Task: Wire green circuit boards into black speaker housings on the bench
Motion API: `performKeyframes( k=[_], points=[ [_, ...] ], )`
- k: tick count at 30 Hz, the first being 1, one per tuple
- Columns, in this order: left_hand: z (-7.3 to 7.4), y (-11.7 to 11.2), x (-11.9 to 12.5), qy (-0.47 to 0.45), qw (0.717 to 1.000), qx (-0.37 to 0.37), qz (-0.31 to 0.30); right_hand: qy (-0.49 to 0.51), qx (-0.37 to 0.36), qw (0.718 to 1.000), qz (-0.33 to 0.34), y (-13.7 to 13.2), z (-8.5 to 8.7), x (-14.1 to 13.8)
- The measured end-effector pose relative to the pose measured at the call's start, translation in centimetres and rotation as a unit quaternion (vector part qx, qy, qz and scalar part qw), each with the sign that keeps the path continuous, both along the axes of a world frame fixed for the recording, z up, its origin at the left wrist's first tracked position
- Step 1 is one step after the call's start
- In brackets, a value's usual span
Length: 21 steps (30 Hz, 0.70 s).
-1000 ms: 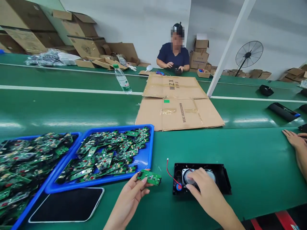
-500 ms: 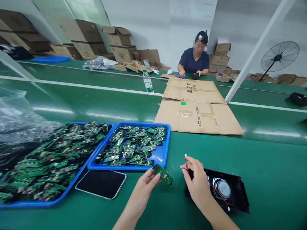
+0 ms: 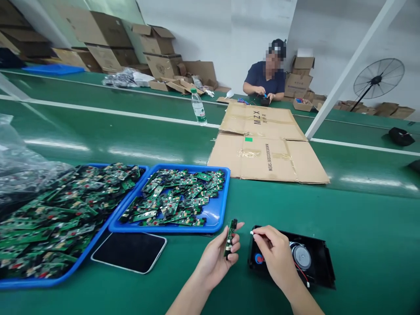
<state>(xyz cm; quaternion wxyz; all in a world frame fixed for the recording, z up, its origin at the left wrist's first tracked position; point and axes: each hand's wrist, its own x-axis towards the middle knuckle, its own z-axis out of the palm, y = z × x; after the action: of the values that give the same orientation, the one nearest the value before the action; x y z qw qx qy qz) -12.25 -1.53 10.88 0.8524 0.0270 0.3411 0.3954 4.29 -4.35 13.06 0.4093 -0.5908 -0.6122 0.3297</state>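
Two blue plastic trays [image 3: 216, 218] heaped with green circuit boards, black phone [image 3: 129, 251] in front, all on green table [image 3: 361, 236]. Left hand [image 3: 215, 258] fingers clamped on small green circuit board [image 3: 230, 236], held edge-up. Right hand [image 3: 277, 258] fingers pinched on white wire connector [image 3: 252, 233], over black speaker housing [image 3: 320, 267].

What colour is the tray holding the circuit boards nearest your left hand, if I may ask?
Blue tray, clearest in the head view.
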Motion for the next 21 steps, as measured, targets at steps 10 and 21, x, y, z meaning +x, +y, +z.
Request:
performKeyframes(
  k=[10, 21],
  points=[
    [0.8, -1.2, 1.0, 0.069, 0.989, 0.128, 0.015, -0.047, 0.096, 0.994, 0.018, -1.2, -0.4, -1.0],
    [1.4, -2.9, 2.3, 0.218, 0.946, 0.235, -0.041, -0.115, 0.188, 0.975, 0.005, -1.8, 0.0, -2.1]
  ],
)
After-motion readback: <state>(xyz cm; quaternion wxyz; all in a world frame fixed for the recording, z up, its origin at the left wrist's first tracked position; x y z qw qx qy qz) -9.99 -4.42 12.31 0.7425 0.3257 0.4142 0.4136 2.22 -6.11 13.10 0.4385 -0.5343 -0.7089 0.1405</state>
